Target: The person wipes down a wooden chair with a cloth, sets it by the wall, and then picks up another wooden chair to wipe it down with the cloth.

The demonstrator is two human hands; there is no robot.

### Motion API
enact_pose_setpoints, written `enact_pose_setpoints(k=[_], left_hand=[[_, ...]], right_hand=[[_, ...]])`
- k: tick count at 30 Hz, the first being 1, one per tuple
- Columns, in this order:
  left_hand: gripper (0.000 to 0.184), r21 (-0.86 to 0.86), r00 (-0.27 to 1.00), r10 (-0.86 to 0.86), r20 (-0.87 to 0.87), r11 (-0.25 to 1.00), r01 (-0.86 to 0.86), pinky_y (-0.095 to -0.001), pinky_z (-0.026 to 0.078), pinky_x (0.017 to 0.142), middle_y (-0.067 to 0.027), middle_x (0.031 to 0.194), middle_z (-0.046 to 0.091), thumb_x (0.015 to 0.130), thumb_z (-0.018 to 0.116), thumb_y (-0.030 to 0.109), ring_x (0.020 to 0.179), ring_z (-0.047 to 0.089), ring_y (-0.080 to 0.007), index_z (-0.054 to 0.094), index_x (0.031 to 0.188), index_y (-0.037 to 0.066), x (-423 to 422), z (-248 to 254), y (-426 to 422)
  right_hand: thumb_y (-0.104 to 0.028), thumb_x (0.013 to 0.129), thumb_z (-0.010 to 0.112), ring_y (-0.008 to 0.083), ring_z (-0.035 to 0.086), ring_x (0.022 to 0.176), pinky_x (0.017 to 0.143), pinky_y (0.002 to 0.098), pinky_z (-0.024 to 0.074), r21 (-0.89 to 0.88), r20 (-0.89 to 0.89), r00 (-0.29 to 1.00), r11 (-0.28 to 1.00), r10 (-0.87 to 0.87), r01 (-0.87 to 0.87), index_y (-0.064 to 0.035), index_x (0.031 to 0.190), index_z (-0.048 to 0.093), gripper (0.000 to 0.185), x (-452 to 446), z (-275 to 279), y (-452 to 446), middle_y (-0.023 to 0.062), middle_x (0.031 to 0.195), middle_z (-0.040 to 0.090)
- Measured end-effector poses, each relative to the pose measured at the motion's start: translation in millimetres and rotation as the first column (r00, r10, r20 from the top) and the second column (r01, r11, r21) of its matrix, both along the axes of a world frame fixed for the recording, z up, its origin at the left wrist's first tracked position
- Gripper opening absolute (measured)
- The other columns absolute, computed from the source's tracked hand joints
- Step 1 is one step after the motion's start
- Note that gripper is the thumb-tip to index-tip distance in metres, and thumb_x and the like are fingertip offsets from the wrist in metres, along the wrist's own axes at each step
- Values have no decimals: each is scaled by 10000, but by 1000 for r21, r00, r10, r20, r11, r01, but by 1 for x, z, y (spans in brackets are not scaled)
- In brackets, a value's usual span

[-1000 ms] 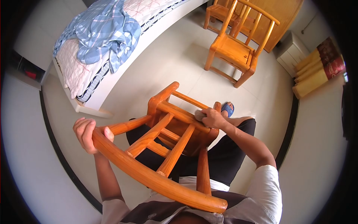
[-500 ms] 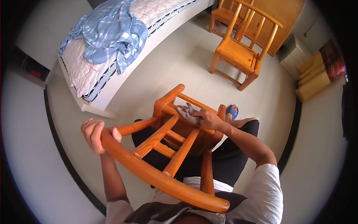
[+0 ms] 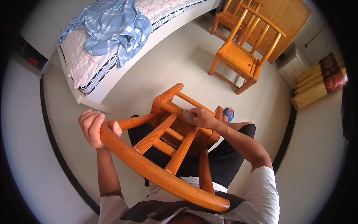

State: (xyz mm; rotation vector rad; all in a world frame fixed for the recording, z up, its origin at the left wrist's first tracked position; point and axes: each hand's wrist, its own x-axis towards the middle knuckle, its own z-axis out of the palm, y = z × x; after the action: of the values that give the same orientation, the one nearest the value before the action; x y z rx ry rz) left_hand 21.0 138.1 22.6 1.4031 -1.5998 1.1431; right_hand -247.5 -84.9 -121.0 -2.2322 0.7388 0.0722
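Note:
A wooden chair (image 3: pixel 164 177) lies tipped across my lap, its curved top rail toward my chest and its legs pointing away. My left hand (image 3: pixel 92 128) is wrapped round the left end of that rail, the thumb on the inner side. A grey cloth (image 3: pixel 189 117) is bunched under the fingers of my right hand (image 3: pixel 203 118), pressed against the wooden bar at the chair's far end. Most of the cloth is hidden by the hand.
A second wooden chair (image 3: pixel 238 58) stands upright ahead on the right, with another chair (image 3: pixel 223 18) behind it. On the left is a bed (image 3: pixel 85 93) with a blue plaid cloth (image 3: pixel 112 28) on it. Yellow and red fabric (image 3: pixel 317 87) is at the right wall.
My right hand has shifted slightly left along the bar, and the cloth is now more bunched and covered. My left hand keeps its hold on the rail. The whole view has tilted a little.

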Motion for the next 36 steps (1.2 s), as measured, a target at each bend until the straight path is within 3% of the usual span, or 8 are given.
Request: enact_pose_setpoints(k=[6, 9, 11, 14, 17, 23, 33, 36], left_hand=[[277, -1, 1000, -3, 6, 1000, 3, -454, 498, 763, -116, 854, 560, 822, 616, 235, 785, 562, -260, 557, 976, 13, 0, 0, 0], [281, -4, 1000, -8, 5, 1000, 8, -454, 498, 766, -116, 855, 560, 823, 615, 238, 786, 562, -260, 554, 983, 14, 1, -1, 1], [284, 3, 1000, -7, 1, 1000, 7, -452, 499, 767, -116, 858, 560, 826, 613, 240, 787, 563, -258, 552, 990, 17, 2, -2, 2], [286, -16, 1000, 17, -3, 1000, -17, -429, 492, 765, -92, 822, 563, 828, 617, 269, 768, 563, -237, 549, 980, 37, -2, 2, 0], [283, -15, 1000, 5, -2, 1000, -5, -431, 491, 769, -91, 828, 560, 830, 618, 268, 771, 564, -236, 548, 983, 40, 0, 0, 0], [281, 3, 1000, 13, -9, 1000, -13, -433, 489, 770, -85, 833, 552, 829, 620, 264, 775, 565, -235, 547, 990, 45, -3, 2, 0], [269, -17, 1000, 9, -2, 1000, -9, -433, 491, 762, -88, 814, 557, 826, 617, 264, 765, 561, -241, 559, 957, 36, -3, 3, -4], [273, -36, 1000, 3, 10, 999, -2, -432, 491, 761, -92, 811, 561, 825, 615, 268, 763, 560, -241, 563, 953, 32, 0, 1, -3]], right_hand=[[-100, 764, 579, 351, 603, 979, 884, 406, 473, 107, 218, 967, 988, -132, 111, -72, 1133, 618, 372, 76, -1, 13, 224, 1043, 602], [30, 786, 508, 352, 601, 898, 804, 395, 500, 322, 345, 917, 943, -200, 85, -68, 1154, 615, 396, 89, 6, 19, 174, 991, 543], [-31, 775, 545, 354, 554, 1022, 905, 388, 462, 327, 372, 902, 940, -222, 96, -88, 1118, 622, 356, 90, -2, 21, 192, 1079, 543], [-3, 772, 517, 352, 532, 1037, 924, 379, 443, -6, 559, 825, 996, 79, -91, -113, 1102, 632, 367, 69, -35, 10, 179, 1052, 534], [-1, 766, 499, 348, 530, 1043, 923, 380, 431, -17, 258, 956, 990, 138, -138, -132, 1081, 645, 371, 34, -24, -1, 179, 1056, 537], [-46, 747, 495, 332, 552, 1033, 899, 384, 438, 42, -43, 970, 970, 241, -239, -123, 1014, 675, 331, -18, 5, -14, 187, 1024, 583], [-80, 752, 488, 302, 638, 899, 803, 382, 493, 174, 34, 998, 983, -61, 54, -100, 924, 687, 263, 60, 18, 6, 161, 915, 663], [-74, 772, 470, 290, 629, 917, 819, 365, 496, -7, 115, 993, 1000, 23, -22, -95, 974, 668, 284, 83, 22, 12, 145, 925, 654]])
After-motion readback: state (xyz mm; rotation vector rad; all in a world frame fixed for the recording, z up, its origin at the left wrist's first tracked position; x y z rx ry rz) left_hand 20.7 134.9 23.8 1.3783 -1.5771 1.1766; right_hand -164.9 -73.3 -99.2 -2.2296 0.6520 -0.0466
